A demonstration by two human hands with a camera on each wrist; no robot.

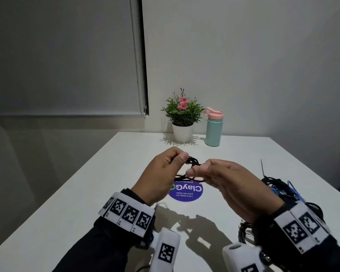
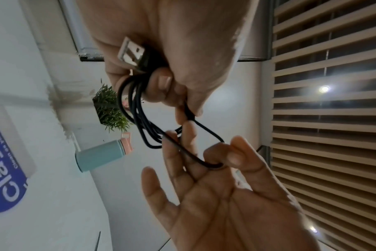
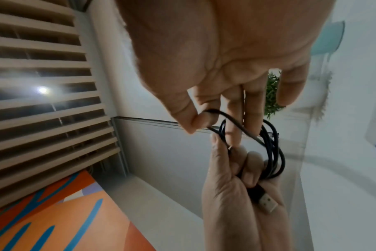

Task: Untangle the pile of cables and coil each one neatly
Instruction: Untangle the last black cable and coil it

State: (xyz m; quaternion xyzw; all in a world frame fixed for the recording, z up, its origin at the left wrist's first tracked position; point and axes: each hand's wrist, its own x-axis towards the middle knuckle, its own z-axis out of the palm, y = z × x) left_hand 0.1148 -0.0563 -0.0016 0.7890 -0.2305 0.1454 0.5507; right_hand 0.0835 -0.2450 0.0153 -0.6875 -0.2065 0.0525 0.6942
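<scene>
White table (image 1: 90,193), seen from the head view. At its far edge, against the wall, stand a potted plant (image 1: 182,116) in a white pot (green foliage, pink flower) and, just beside it to the right, an upright mint-green bottle (image 1: 214,129) with a pink lid. A round blue sticker (image 1: 186,192) lies flat near the centre, its white lettering facing away from the viewer. At the right edge rests a tangled pile of cables (image 1: 281,190), mostly black with one blue.
</scene>
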